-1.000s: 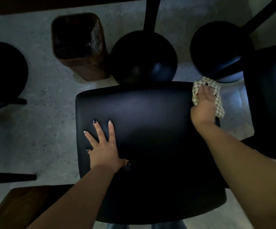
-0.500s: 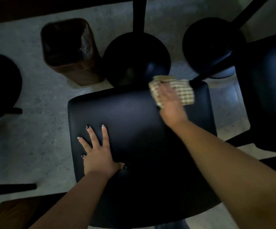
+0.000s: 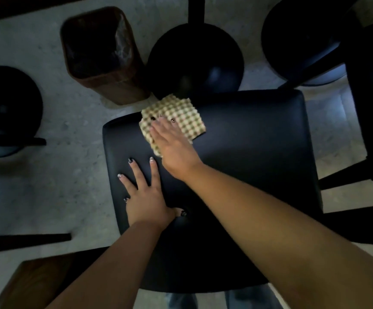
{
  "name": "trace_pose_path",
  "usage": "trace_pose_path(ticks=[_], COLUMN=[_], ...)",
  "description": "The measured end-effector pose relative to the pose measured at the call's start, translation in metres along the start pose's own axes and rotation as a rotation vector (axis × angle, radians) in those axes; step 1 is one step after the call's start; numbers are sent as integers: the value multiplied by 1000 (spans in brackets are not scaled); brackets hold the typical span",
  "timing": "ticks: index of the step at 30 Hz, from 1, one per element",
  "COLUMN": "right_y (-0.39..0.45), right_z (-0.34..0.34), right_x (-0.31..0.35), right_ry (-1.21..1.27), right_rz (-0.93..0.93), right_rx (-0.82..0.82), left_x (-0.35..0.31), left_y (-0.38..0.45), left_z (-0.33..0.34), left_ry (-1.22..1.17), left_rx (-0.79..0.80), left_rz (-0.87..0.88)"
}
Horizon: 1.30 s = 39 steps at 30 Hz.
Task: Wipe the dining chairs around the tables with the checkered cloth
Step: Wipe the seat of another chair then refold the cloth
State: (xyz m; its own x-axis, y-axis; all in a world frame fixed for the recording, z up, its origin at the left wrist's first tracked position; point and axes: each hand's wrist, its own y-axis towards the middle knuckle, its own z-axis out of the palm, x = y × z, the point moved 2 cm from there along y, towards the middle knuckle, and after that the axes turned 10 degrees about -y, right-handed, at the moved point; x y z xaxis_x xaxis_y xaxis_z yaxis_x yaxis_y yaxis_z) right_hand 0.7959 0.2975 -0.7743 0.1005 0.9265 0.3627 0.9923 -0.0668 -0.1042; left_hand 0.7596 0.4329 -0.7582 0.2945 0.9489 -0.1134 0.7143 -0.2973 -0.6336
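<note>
no readable text, labels, brands, numbers or signs anywhere

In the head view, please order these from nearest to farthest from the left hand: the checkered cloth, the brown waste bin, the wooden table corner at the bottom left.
From the left hand, flat on the chair seat:
1. Checkered cloth, just beyond its fingertips, under the right hand.
2. Wooden table corner, below and to the left.
3. Brown waste bin, on the floor, far upper left.

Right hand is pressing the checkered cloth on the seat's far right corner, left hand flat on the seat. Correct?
Not quite. The head view shows the right hand pressing the checkered cloth on the seat's far left corner. The left hand does lie flat on the seat.
</note>
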Motion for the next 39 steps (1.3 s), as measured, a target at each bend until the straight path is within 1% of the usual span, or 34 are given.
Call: trace_pose_path(ticks=[2, 3, 4, 6, 7, 9, 11, 13, 15, 17, 18, 20, 21, 22, 23, 24, 25, 26, 27, 29, 31, 32, 34, 37, 39], right_y=[-2, -5, -10, -22, -26, -21, -6, 6, 12, 12, 9, -8, -20, -31, -37, -36, -29, -18, -3, 28, 52, 57, 54, 28, 13], right_z=[-10, -17, -25, -40, -44, -37, -26, -17, -7, 4, 10, 26, 34, 39, 44, 44, 43, 39, 34, 20, 11, 8, 2, 4, 3], right_x=[-25, -42, -61, -95, -102, -96, -74, -44, -14, 15, 30, 59, 69, 75, 76, 72, 69, 67, 64, 55, 48, 46, 48, 53, 52], right_ry=[-32, -37, -34, -24, -19, -54, -73, -35, -25, -13, -9, -66, -156, -289, -394, -465, -498, -522, -508, -447, -452, -434, -408, -411, -337], right_rz=[-114, -123, -81, 97, 172, 264, 334, 374, 304, 118, -23, -399, -588, -734, -813, -850, -881, -881, -851, -687, -549, -500, -520, -665, -638], right_rx=[46, 46, 23, -76, -124, -160, -163, -190, -171, -114, -76, 28, 103, 199, 269, 310, 306, 295, 250, 226, 228, 262, 292, 349, 335], left_x=[-2, -3, -4, -6, -7, -8, -5, 10, 39, 76, 93, 119, 127, 132, 136, 136, 135, 132, 127, 118, 114, 113, 112, 106, 102], left_y=[0, -2, -3, -2, 0, 9, 22, 37, 48, 51, 49, 46, 44, 41, 40, 38, 36, 35, 35, 38, 44, 47, 52, 53, 53], left_z=[-3, -6, -10, -17, -23, -39, -68, -103, -130, -142, -141, -130, -123, -115, -107, -99, -91, -84, -79, -74, -78, -81, -87, -93, -95], left_ry=[11, 20, 32, 67, 91, 209, 362, 430, 387, 346, 324, 229, 150, 64, -13, -77, -133, -181, -217, -282, -356, -400, -563, -731, -848], left_rx=[18, 39, 68, 149, 206, 313, 392, 419, 386, 333, 324, 326, 316, 293, 270, 256, 252, 254, 258, 255, 209, 188, 174, 101, 68], left_rz=[-10, -15, -19, -22, -30, -12, 121, 300, 360, 334, 307, 244, 203, 156, 108, 62, 32, 29, 52, 117, 115, 92, 10, -94, -173])
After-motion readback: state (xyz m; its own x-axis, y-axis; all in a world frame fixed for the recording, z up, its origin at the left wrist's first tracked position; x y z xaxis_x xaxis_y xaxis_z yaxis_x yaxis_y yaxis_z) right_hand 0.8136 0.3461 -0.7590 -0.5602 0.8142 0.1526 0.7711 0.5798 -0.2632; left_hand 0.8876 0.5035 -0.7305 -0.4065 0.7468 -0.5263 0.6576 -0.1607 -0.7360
